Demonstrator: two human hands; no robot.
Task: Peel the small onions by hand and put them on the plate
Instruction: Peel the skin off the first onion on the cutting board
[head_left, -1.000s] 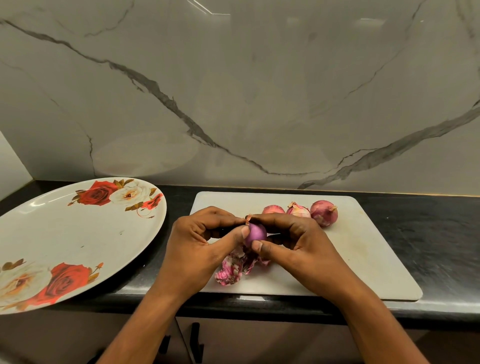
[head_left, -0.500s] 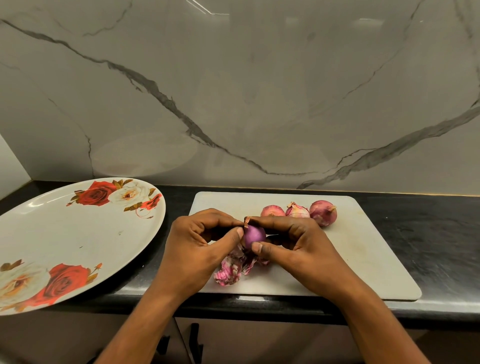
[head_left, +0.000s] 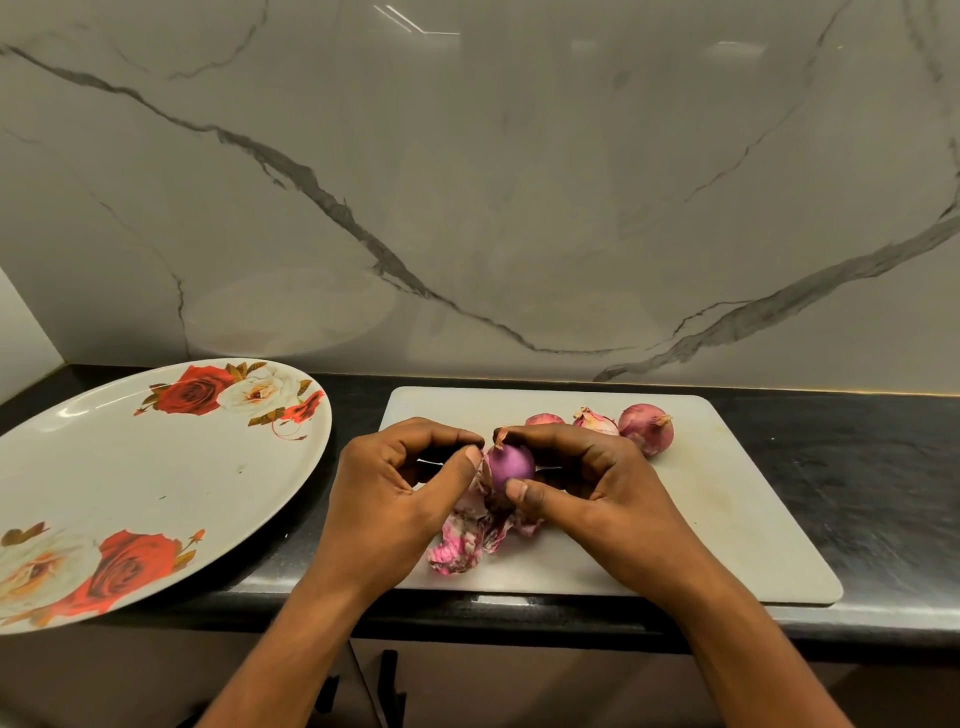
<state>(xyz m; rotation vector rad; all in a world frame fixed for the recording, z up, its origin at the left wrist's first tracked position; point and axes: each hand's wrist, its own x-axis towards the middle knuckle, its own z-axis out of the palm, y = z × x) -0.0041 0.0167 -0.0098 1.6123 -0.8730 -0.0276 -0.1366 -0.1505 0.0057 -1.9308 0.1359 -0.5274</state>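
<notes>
Onion (head_left: 511, 464), just above the board (head_left: 727, 493), is gripped by the right hand (head_left: 597, 488) to steady it while the left hand (head_left: 400, 483) pinches its skin (head_left: 485, 470), peelings (head_left: 467, 540) heaped below, clear of the plate (head_left: 130, 467).

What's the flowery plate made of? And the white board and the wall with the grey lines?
The plate looks like glossy melamine or glazed ceramic: bright glints on its rim, printed roses. The board seems to be matte white plastic, faintly stained. The wall looks like polished marble or a marble-look slab: grey veins, mirrored lights.
</notes>
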